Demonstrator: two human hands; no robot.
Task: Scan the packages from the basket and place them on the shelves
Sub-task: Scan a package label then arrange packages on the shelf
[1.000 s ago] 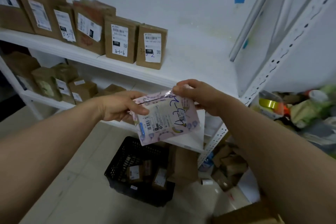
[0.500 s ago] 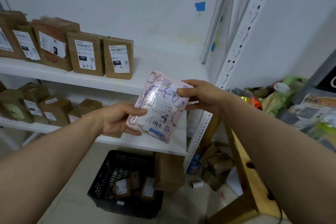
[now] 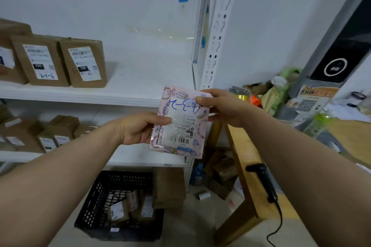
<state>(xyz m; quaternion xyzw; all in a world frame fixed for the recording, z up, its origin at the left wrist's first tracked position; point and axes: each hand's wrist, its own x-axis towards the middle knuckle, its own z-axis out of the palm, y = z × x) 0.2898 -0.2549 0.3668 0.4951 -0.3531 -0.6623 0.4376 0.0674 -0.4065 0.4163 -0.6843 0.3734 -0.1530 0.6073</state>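
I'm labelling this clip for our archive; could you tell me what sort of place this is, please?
Probably a parcel pickup or sorting room: white shelves hold labelled brown packages with handwritten codes, a black basket of parcels sits on the floor, and a handheld scanner lies on a wooden table.

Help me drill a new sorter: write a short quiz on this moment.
1. True or false: the scanner is in the right hand.
2. Which hands hold the pink package? A. left hand only B. right hand only C. both
3. Fill in: the black basket stands on the ____.
Key: 1 false, it lies on the table; 2 C; 3 floor.
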